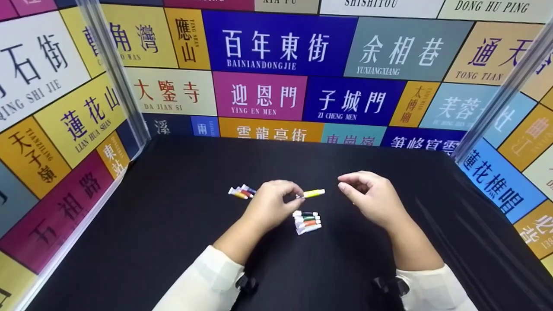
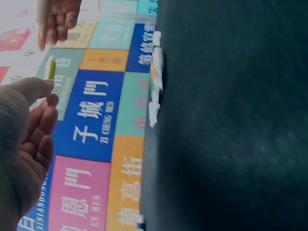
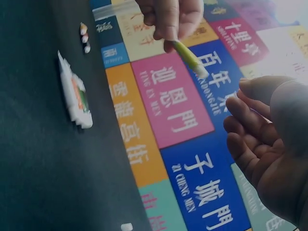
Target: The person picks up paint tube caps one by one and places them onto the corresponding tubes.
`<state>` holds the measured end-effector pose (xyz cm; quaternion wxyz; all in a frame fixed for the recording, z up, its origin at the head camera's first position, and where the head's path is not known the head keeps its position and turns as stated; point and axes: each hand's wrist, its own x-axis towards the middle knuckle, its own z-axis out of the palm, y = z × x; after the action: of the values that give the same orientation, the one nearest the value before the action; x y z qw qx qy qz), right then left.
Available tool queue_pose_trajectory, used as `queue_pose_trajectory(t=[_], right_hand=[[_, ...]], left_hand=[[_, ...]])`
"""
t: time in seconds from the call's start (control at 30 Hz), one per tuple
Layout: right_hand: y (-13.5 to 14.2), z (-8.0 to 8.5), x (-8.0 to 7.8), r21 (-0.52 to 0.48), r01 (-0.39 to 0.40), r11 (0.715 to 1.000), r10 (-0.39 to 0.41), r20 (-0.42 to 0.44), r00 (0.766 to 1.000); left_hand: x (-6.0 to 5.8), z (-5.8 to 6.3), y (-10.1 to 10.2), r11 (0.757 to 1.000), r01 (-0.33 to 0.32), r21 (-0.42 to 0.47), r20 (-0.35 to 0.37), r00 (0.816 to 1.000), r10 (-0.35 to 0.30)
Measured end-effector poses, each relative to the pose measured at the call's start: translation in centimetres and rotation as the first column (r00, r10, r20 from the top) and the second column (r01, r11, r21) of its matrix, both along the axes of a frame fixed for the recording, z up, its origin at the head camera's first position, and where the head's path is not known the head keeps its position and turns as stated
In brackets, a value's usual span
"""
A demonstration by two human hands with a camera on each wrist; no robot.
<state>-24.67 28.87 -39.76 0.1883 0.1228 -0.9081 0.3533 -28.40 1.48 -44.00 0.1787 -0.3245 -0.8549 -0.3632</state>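
Observation:
My left hand (image 1: 274,201) pinches a small paint tube (image 1: 314,193) with a yellow-green label between thumb and fingers. The tube's white cap end points right, and in the right wrist view the tube (image 3: 189,57) is held up above the table. To its right, my right hand (image 1: 373,199) is raised with fingers loosely bent and nothing visible between them. Just below the yellow tube lies a row of several paint tubes (image 1: 308,223), with black, green and orange labels among them. Another small group of tubes (image 1: 241,191) lies left of my left hand, partly hidden by it.
A black cloth (image 1: 173,216) covers the table. Walls of coloured panels with Chinese lettering (image 1: 276,47) stand behind and at both sides, with clear corner posts (image 1: 116,73). A small white object (image 3: 126,226) lies on the table in the right wrist view; its kind is unclear.

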Motion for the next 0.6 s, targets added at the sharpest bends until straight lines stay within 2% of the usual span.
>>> queue_pose_trajectory(t=[0.37, 0.6], right_hand=[[1.9, -2.1, -2.0, 0.014, 0.039, 0.999, -0.04, 0.066, 0.997], [4.1, -4.4, -3.3, 0.023, 0.074, 0.997, -0.076, 0.119, 0.99]], left_hand=[[-2.0, -2.3, -0.6, 0.992, -0.057, -0.11, 0.121, 0.99, 0.07], [-2.7, -2.3, 0.1, 0.982, -0.044, -0.181, 0.198, 0.977, 0.08]])
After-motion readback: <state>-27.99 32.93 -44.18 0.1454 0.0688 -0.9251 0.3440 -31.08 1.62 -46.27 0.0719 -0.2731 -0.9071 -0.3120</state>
